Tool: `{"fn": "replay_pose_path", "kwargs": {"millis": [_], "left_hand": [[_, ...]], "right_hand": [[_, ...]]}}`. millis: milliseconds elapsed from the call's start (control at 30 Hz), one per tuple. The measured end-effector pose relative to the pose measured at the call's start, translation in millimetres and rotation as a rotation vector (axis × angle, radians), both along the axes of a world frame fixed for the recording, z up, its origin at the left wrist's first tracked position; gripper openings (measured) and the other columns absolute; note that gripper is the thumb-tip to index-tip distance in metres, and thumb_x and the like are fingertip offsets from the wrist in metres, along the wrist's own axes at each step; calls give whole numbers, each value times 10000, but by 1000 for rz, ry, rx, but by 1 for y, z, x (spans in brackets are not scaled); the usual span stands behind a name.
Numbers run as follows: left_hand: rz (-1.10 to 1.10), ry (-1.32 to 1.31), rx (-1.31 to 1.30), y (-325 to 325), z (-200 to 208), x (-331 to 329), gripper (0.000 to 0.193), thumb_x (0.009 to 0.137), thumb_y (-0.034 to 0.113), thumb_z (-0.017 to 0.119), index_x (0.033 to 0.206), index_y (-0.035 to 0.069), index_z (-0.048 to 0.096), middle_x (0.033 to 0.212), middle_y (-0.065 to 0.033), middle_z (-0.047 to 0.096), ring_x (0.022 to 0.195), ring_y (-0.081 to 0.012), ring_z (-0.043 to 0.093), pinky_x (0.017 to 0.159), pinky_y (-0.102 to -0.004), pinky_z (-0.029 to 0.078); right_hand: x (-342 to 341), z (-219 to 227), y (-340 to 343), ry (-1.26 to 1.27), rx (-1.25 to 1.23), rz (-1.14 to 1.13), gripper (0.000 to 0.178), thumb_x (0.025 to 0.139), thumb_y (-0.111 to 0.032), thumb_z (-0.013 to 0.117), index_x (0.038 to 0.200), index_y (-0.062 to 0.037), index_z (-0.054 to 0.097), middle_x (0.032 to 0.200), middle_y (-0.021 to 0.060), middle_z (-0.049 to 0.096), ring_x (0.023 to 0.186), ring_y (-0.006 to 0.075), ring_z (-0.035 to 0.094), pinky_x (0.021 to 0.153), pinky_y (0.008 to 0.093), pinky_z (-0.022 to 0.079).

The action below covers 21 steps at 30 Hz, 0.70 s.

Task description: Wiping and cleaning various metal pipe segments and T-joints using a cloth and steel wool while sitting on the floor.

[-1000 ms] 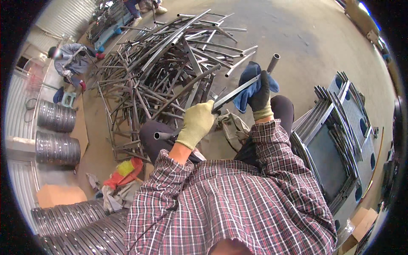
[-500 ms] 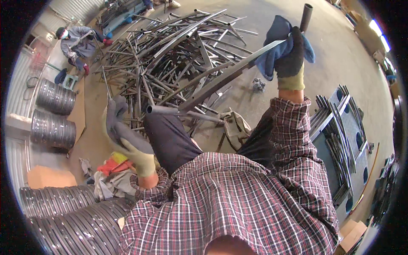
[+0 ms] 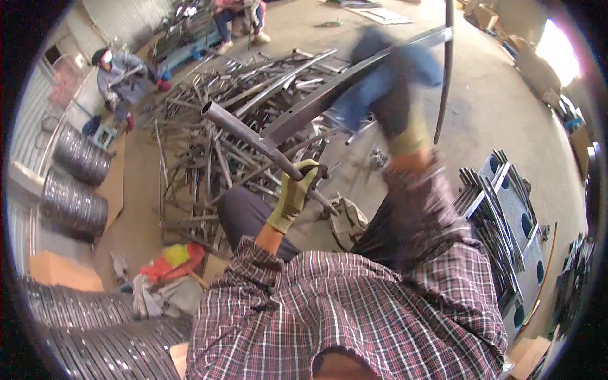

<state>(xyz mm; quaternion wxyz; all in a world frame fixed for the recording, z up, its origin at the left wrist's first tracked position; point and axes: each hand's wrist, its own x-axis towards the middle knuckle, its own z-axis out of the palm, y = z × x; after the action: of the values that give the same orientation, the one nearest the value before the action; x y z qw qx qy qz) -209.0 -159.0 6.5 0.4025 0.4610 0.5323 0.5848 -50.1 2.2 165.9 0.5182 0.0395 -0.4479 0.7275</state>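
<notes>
A metal frame (image 3: 345, 85) is held up in front of me, a flat bar with a round tube across each end. Near the lower end of its left tube (image 3: 244, 136), my left hand (image 3: 297, 193), in a yellow and dark glove, is closed around the metal. My right hand (image 3: 396, 111), gloved the same way and smeared by motion, holds a blue cloth (image 3: 415, 66) at the flat bar, toward the far tube (image 3: 445, 88). Its separate fingers cannot be made out.
Beyond my knees lies a big heap of metal tubes (image 3: 209, 145). Metal parts lie on a blue-grey panel (image 3: 529, 253) at right. Bundled dark coils (image 3: 73, 206) stand at left, beside more bundles (image 3: 114, 348). One person (image 3: 123, 82) sits far left; another (image 3: 240, 19) is at the back.
My left hand, open beside the frame before, has moved right and closed on the tube. The frame has turned and risen at its left end. My right hand has shifted slightly left with the cloth.
</notes>
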Motion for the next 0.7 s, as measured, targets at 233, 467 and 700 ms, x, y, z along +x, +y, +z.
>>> {"fn": "replay_pose_path", "kwargs": {"millis": [233,467,700], "left_hand": [[115,84,374,13,-51,-1,385,896,64,580,1270,-16,537,1247,-143,594,1101,-228,575,961,-357,455],[161,-5,202,-22,67,38,120,841,58,648,935,-11,678,782,-32,663,730,-112,613,695,-259,488],[195,415,345,-9,-63,-10,315,862,196,621,1109,3,649,1074,-143,663,1036,-218,604,900,-388,459]], "right_hand": [[-45,2,-113,-305,47,36,191,930,-223,613,1036,-66,596,932,23,592,843,139,558,764,300,488],[-1,21,-35,227,-315,-24,360,966,-359,558,1182,-73,592,1170,84,627,1099,229,578,1016,391,429],[-64,-40,-101,-334,32,-266,374,884,-336,689,1158,-108,580,1005,6,565,905,153,548,847,315,470]]}}
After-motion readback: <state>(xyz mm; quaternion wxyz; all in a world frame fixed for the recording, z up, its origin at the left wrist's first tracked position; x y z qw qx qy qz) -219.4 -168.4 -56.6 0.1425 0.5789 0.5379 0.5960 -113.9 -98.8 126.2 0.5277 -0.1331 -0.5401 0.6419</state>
